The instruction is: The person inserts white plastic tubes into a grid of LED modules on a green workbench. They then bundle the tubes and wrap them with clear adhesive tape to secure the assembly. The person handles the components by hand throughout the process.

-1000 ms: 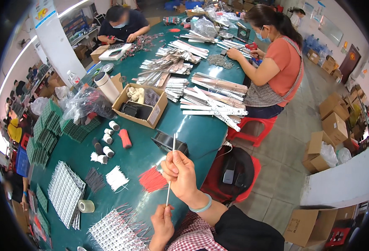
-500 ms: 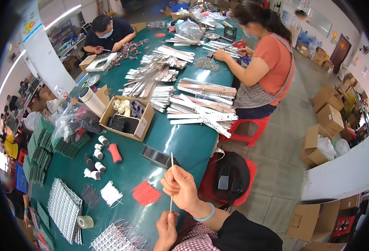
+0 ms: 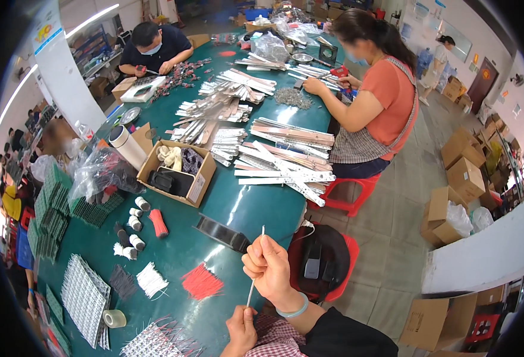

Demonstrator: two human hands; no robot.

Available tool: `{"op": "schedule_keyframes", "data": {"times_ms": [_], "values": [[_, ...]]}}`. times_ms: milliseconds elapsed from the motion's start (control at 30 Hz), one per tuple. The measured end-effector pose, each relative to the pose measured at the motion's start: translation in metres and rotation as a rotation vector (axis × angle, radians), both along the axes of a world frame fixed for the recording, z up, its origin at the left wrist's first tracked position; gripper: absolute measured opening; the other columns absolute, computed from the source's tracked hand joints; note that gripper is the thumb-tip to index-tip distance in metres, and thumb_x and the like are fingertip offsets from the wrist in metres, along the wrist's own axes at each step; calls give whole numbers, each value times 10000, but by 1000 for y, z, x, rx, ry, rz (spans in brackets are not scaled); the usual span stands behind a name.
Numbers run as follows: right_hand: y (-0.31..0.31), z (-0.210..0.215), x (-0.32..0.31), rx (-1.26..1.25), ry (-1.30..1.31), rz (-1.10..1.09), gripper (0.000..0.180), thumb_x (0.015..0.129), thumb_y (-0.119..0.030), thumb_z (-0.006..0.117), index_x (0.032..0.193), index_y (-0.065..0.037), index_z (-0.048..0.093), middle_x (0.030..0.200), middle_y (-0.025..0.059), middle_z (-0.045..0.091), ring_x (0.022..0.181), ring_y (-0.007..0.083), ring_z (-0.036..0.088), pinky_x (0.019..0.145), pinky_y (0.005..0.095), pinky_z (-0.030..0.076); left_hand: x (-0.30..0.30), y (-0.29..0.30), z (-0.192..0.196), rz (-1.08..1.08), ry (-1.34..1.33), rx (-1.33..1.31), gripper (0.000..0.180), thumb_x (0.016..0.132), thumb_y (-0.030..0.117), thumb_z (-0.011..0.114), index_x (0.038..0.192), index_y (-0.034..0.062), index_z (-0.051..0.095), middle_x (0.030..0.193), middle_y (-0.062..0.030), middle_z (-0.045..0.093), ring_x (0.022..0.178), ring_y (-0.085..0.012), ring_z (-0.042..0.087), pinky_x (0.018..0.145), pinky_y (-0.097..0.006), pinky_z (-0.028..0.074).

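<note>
My right hand (image 3: 268, 265), with a pale band at the wrist, is raised over the table's near edge. Its fingers are closed around a thin whitish strand (image 3: 250, 293), whose upper tip sticks out above the thumb. Lower and to the left, my left hand (image 3: 241, 330) pinches the strand's bottom end. The strand is straight and leans slightly to the right. Left of my hands lie a bunch of short red wires (image 3: 202, 281), a white bunch (image 3: 152, 279) and a black bunch (image 3: 122, 282). At the lower edge is a white gridded panel (image 3: 155, 342) threaded with red and white wires.
A black holder (image 3: 221, 234) lies just beyond my right hand. Rolled bundles (image 3: 158, 223), a tape roll (image 3: 114, 319), a cardboard box (image 3: 199, 181) and stacked white strips (image 3: 285, 166) occupy the green table. Two people work farther along it. A red stool (image 3: 350, 262) holds a black bag.
My right hand has shifted slightly right and down, and the strand leans more. The left hand still pinches its lower end. The view has shifted a little.
</note>
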State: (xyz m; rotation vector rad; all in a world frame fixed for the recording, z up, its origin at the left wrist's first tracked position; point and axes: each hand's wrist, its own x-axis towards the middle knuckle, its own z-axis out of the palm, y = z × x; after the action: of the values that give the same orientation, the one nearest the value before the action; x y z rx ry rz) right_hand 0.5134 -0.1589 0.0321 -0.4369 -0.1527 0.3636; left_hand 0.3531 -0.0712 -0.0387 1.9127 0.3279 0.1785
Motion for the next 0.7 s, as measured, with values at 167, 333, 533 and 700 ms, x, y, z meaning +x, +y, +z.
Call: {"op": "schedule_keyframes", "data": {"times_ms": [167, 333, 533, 700], "values": [[5, 11, 2, -18, -57, 30, 375, 1042, -352, 357, 792, -90, 456, 578, -51, 262, 482, 55, 207, 416, 233, 169, 13, -2, 18, 13, -5, -92, 296, 1014, 225, 462, 868, 4, 593, 576, 13, 472, 515, -66, 414, 470, -243, 333], [6, 5, 2, 29, -72, 66, 390, 1044, -358, 341, 772, -94, 435, 574, -44, 269, 473, 60, 202, 415, 235, 167, 9, 5, 14, -9, 11, -131, 306, 1015, 237, 463, 860, 8, 593, 579, 14, 483, 502, -62, 415, 462, -236, 328], [12, 3, 0, 33, -69, 44, 382, 1043, -349, 346, 775, -91, 432, 579, -39, 288, 477, 65, 224, 423, 231, 191, 2, 8, 7, -12, 2, -59, 287, 1009, 230, 467, 876, 16, 603, 600, -9, 522, 506, -90, 454, 473, -250, 360], [26, 13, 4, 71, -23, 151, 319, 1037, -285, 374, 1092, -17, 537, 703, -1, 405, 606, 86, 368, 506, 221, 315, 4, 21, 28, -124, 161, -895, 307, 1018, 248, 455, 882, 3, 581, 589, 0, 442, 471, -85, 346, 443, -241, 266]]}}
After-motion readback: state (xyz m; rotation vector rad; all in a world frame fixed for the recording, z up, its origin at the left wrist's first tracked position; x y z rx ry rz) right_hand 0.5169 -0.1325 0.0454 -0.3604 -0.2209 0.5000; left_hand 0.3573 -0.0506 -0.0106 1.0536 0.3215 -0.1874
